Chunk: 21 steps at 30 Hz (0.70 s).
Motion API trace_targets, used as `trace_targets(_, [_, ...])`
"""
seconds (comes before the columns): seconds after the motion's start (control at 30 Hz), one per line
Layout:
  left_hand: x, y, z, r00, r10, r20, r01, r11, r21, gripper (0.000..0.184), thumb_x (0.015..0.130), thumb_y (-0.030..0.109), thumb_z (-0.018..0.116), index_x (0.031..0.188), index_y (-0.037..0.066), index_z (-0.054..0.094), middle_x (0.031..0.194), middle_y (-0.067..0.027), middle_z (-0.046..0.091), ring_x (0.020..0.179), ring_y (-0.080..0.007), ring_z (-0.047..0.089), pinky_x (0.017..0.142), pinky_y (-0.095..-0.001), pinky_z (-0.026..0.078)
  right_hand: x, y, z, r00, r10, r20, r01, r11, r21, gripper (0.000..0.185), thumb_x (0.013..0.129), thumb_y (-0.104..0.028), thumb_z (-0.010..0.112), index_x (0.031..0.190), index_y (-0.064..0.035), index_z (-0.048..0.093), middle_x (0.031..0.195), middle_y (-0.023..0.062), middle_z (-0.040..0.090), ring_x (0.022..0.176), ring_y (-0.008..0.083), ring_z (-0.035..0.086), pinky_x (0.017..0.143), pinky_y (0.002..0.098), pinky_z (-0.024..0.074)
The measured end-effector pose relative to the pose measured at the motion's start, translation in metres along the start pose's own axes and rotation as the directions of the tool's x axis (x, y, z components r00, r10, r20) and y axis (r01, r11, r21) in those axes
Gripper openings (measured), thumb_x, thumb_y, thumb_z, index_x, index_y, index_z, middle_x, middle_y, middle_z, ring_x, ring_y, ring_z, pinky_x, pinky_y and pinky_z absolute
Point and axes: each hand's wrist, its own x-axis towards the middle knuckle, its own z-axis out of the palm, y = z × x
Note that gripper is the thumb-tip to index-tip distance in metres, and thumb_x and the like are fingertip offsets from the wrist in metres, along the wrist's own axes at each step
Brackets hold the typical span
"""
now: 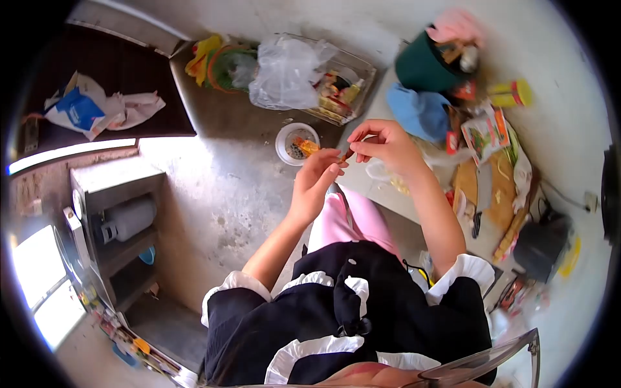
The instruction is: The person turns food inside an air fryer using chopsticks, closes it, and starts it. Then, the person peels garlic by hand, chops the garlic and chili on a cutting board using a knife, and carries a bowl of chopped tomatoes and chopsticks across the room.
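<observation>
Both of my hands are raised in front of my body, close together near the centre of the head view. My left hand [315,180] has its fingers bent and pinched around a small brownish piece [345,156], too small to name. The fingertips of my right hand [378,145] close on the same piece from the other side. Just left of and below the fingers in the scene, a white round bin [280,143] stands on the grey floor with orange and dark scraps [304,147] inside.
A pale counter [378,187] on the right holds a clear plastic bag, a blue cloth [419,113], a green bucket [424,64], a knife [480,200] on a wooden board [501,187] and food packets. A crate [362,71] stands ahead; grey shelves [116,178] stand left.
</observation>
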Motion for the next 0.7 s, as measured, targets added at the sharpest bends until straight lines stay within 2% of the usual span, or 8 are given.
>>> trace_targets(0.07, [-0.013, 0.011, 0.026, 0.997, 0.030, 0.064, -0.034, 0.998, 0.056, 0.020, 0.098, 0.011, 0.049, 0.107, -0.005, 0.056, 0.091, -0.0086, 0.064, 0.084, -0.0132, 0.059, 0.080, -0.0255, 0.046, -0.042, -0.005, -0.003, 0.995, -0.068, -0.066, 0.071, 0.997, 0.040, 0.011, 0.084, -0.006, 0.068, 0.091, 0.0004, 0.065, 0.080, 0.0036, 0.065, 0.068, 0.0111, 0.064, 0.064, 0.0231, 0.0509])
trace_targets(0.13, [-0.024, 0.019, 0.050, 0.987, 0.020, 0.162, -0.029, 0.998, 0.056, 0.019, 0.098, 0.011, 0.048, 0.102, -0.005, 0.057, 0.088, -0.0074, 0.063, 0.081, -0.0120, 0.058, 0.078, -0.0247, 0.045, -0.080, -0.006, -0.013, 0.983, -0.148, -0.110, 0.155, 0.986, 0.062, 0.012, 0.086, -0.009, 0.067, 0.091, 0.0015, 0.066, 0.081, 0.0048, 0.066, 0.069, 0.0116, 0.064, 0.064, 0.0238, 0.0522])
trace_targets(0.2, [-0.035, 0.026, 0.073, 0.971, -0.019, 0.236, 0.008, 0.999, 0.047, 0.019, 0.099, 0.011, 0.047, 0.095, -0.004, 0.057, 0.084, -0.0057, 0.061, 0.078, -0.0105, 0.056, 0.075, -0.0238, 0.044, -0.120, -0.010, -0.024, 0.979, -0.133, -0.152, 0.155, 0.977, 0.145, 0.013, 0.088, -0.011, 0.065, 0.091, 0.0021, 0.066, 0.082, 0.0060, 0.067, 0.070, 0.0117, 0.065, 0.064, 0.0248, 0.0532])
trace_targets(0.43, [-0.063, 0.009, 0.168, 0.909, -0.036, 0.416, 0.008, 0.998, 0.070, 0.019, 0.099, 0.010, 0.045, 0.093, -0.004, 0.057, 0.080, -0.0055, 0.060, 0.075, -0.0105, 0.055, 0.073, -0.0236, 0.043, -0.228, 0.030, -0.068, 0.924, -0.241, -0.297, 0.336, 0.884, 0.325, 0.020, 0.094, -0.016, 0.057, 0.095, 0.0025, 0.065, 0.085, 0.0071, 0.066, 0.071, 0.0122, 0.063, 0.064, 0.0258, 0.0526])
trace_targets(0.5, [-0.067, -0.005, 0.200, 0.906, -0.069, 0.418, 0.019, 0.992, 0.123, 0.019, 0.099, 0.010, 0.045, 0.094, -0.004, 0.057, 0.079, -0.0055, 0.059, 0.075, -0.0110, 0.054, 0.074, -0.0243, 0.042, -0.257, 0.049, -0.092, 0.900, -0.264, -0.348, 0.395, 0.831, 0.391, 0.023, 0.096, -0.018, 0.055, 0.096, 0.0027, 0.065, 0.086, 0.0064, 0.066, 0.072, 0.0121, 0.062, 0.066, 0.0260, 0.0518])
trace_targets(0.63, [-0.072, -0.052, 0.272, 0.910, -0.122, 0.396, 0.044, 0.979, 0.199, 0.020, 0.099, 0.011, 0.045, 0.095, -0.003, 0.058, 0.078, -0.0051, 0.059, 0.075, -0.0116, 0.053, 0.075, -0.0262, 0.043, -0.322, 0.129, -0.176, 0.699, -0.276, -0.660, 0.471, 0.872, 0.134, 0.024, 0.096, -0.020, 0.054, 0.100, 0.0020, 0.064, 0.089, 0.0056, 0.066, 0.073, 0.0105, 0.061, 0.067, 0.0246, 0.0493])
trace_targets(0.67, [-0.073, -0.067, 0.292, 0.908, -0.146, 0.393, 0.064, 0.975, 0.214, 0.019, 0.099, 0.012, 0.046, 0.095, -0.003, 0.058, 0.078, -0.0050, 0.058, 0.075, -0.0117, 0.053, 0.074, -0.0264, 0.043, -0.339, 0.155, -0.200, 0.588, -0.234, -0.774, 0.412, 0.911, 0.037, 0.023, 0.091, -0.019, 0.061, 0.103, 0.0006, 0.062, 0.090, 0.0071, 0.064, 0.071, 0.0137, 0.060, 0.067, 0.0268, 0.0488])
trace_targets(0.7, [-0.073, -0.083, 0.313, 0.907, -0.169, 0.387, 0.083, 0.970, 0.228, 0.019, 0.099, 0.012, 0.046, 0.095, -0.003, 0.058, 0.078, -0.0050, 0.058, 0.075, -0.0118, 0.053, 0.074, -0.0266, 0.043, -0.353, 0.193, -0.228, 0.508, -0.222, -0.832, 0.261, 0.961, -0.096, 0.026, 0.088, -0.019, 0.064, 0.104, 0.0002, 0.061, 0.091, 0.0085, 0.063, 0.074, 0.0163, 0.060, 0.067, 0.0290, 0.0492])
